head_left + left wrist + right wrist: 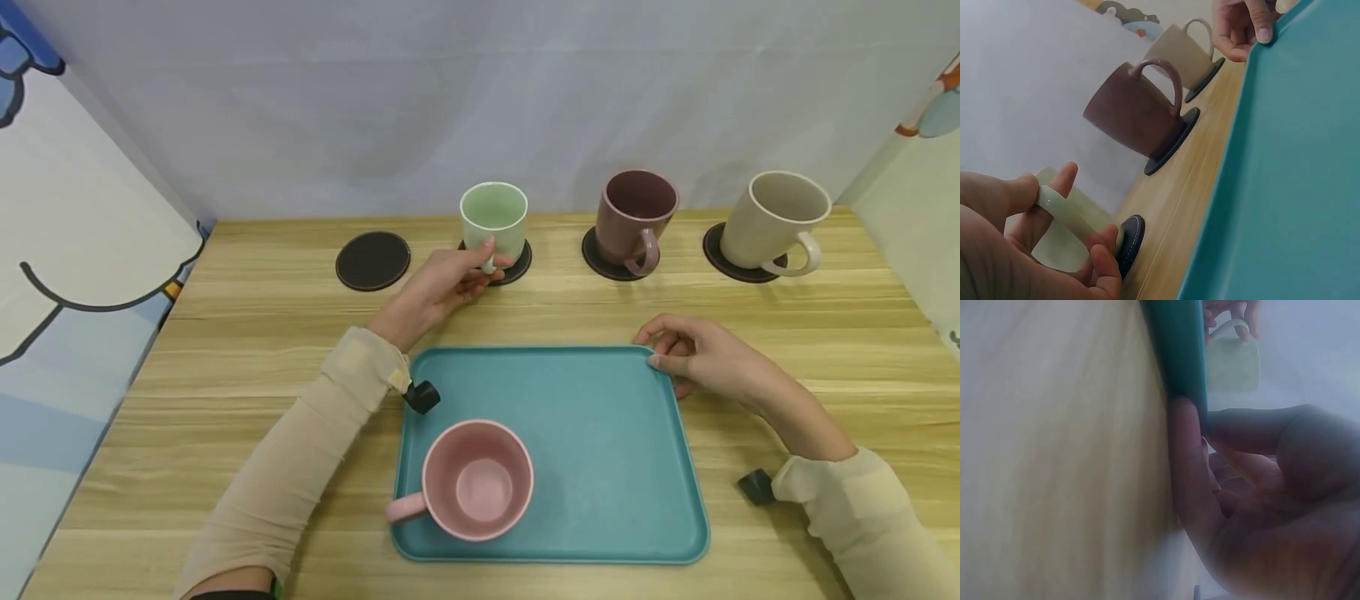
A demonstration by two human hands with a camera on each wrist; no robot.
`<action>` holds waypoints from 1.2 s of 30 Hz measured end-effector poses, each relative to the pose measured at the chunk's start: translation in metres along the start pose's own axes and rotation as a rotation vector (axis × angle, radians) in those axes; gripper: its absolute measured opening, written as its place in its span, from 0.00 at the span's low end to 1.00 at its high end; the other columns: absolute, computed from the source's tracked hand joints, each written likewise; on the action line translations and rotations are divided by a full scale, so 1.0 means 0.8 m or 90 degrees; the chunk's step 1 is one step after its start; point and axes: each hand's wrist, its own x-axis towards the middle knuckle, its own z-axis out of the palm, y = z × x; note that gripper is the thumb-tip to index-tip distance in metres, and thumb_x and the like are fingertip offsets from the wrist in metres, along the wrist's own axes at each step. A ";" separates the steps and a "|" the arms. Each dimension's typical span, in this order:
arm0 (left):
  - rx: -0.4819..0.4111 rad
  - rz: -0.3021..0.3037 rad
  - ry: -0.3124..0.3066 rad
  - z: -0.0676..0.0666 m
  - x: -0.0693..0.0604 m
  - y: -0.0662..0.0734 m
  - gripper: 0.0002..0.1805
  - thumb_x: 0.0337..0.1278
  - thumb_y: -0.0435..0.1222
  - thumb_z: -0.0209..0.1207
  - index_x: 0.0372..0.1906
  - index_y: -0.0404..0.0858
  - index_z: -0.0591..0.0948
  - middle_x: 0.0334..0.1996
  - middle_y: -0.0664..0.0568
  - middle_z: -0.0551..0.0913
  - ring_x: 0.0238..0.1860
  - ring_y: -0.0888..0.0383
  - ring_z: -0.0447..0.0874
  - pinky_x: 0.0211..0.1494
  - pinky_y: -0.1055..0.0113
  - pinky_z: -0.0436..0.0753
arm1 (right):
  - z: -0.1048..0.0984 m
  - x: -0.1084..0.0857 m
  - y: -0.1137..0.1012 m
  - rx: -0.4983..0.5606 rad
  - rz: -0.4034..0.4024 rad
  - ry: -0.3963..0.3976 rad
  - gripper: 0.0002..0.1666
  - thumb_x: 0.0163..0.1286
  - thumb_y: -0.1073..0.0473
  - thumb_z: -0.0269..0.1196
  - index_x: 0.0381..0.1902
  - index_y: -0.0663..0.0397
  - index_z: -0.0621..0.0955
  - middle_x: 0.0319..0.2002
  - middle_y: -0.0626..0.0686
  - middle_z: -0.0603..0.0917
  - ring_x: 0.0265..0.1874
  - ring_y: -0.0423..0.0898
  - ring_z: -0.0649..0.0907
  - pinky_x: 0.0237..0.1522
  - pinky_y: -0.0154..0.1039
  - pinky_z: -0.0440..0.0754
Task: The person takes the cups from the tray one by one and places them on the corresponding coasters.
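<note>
My left hand point(444, 287) pinches the handle of a light green mug point(495, 212), thumb on top and a finger through the loop. Under the mug is a black round coaster point(520, 265); whether the base touches it I cannot tell. At the far right corner of a teal tray point(600, 450), my right hand point(705, 354) grips the rim between thumb and fingers, as the right wrist view shows too. A pink mug point(480, 483) stands upright on the tray's near left part, its handle pointing left over the edge.
Along the back, a maroon mug point(633, 221) and a cream mug point(772, 221) stand on black coasters, handles toward the front right. A bare coaster point(372, 261) lies left of the green mug. Pale cloth point(375, 108) hangs behind the wooden table point(247, 333).
</note>
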 end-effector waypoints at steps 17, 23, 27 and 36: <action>0.014 -0.012 -0.009 -0.001 -0.002 -0.001 0.24 0.76 0.53 0.56 0.54 0.38 0.88 0.39 0.53 0.88 0.37 0.61 0.76 0.43 0.73 0.74 | 0.001 0.000 0.001 0.002 0.004 0.001 0.16 0.78 0.63 0.61 0.60 0.56 0.78 0.43 0.59 0.78 0.34 0.42 0.81 0.32 0.42 0.89; 0.063 -0.003 -0.005 -0.002 -0.006 -0.001 0.24 0.77 0.55 0.55 0.53 0.41 0.88 0.47 0.49 0.89 0.39 0.60 0.77 0.47 0.69 0.75 | 0.002 0.001 0.001 0.002 0.002 0.002 0.16 0.78 0.63 0.61 0.60 0.57 0.78 0.43 0.59 0.78 0.34 0.41 0.82 0.32 0.42 0.89; 0.121 0.025 -0.002 -0.002 -0.013 -0.003 0.24 0.80 0.53 0.52 0.58 0.38 0.85 0.57 0.43 0.86 0.43 0.57 0.79 0.53 0.64 0.77 | 0.002 0.001 0.001 0.003 0.003 0.001 0.16 0.78 0.63 0.61 0.60 0.56 0.78 0.43 0.59 0.78 0.34 0.42 0.82 0.33 0.42 0.90; 0.211 0.085 0.011 -0.017 -0.040 -0.008 0.22 0.81 0.44 0.52 0.68 0.37 0.78 0.62 0.37 0.85 0.57 0.41 0.85 0.65 0.54 0.80 | 0.002 0.000 0.001 0.004 0.003 0.002 0.16 0.79 0.63 0.60 0.61 0.56 0.78 0.44 0.59 0.78 0.35 0.42 0.82 0.33 0.42 0.90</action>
